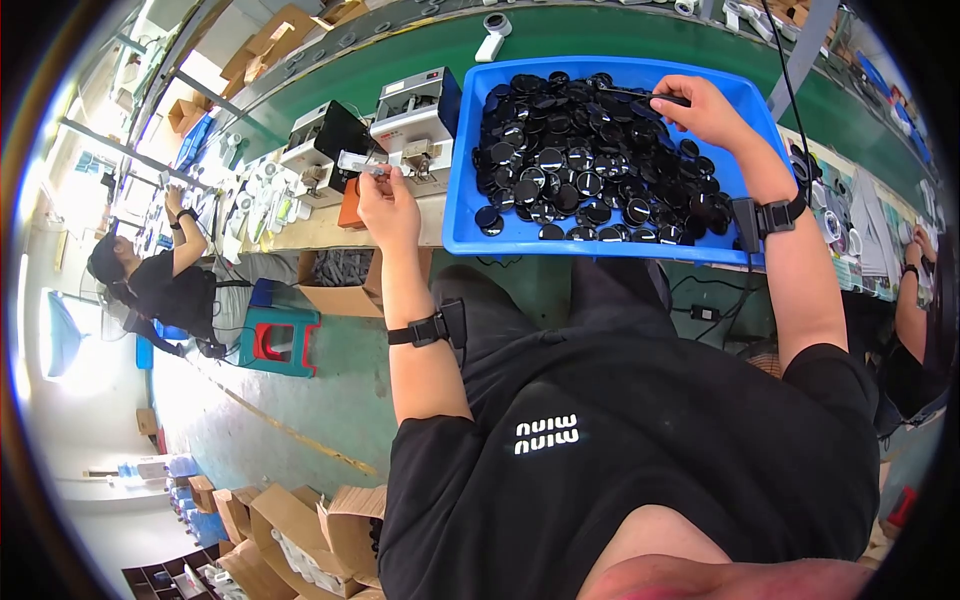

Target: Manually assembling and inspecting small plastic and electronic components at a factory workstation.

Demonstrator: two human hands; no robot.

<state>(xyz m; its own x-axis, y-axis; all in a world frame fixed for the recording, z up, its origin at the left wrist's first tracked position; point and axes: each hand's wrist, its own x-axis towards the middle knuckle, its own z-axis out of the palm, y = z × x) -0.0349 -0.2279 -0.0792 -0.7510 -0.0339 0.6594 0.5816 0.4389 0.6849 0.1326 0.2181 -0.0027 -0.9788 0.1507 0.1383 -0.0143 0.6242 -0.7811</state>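
Note:
My right hand (703, 108) is closed around a slim tool with a black handle (672, 100). Its thin shaft points left over the heap, and it looks like a screwdriver. Below lies a blue plastic tray (459, 200) holding a heap of glossy black round discs (560, 150). Left of the tray, my left hand (388, 200) is raised with thumb and fingers pinched, near a small pale piece (362, 162). What the fingertips hold is too small to make out. They are just in front of a grey tabletop machine (415, 110).
A second machine (325, 145) stands further left, with an orange-red box (352, 206) by my left hand. Under the table edge is an open carton (340, 290) of grey parts. A green conveyor (560, 35) runs behind. Co-workers sit at left (150, 270) and right (910, 310).

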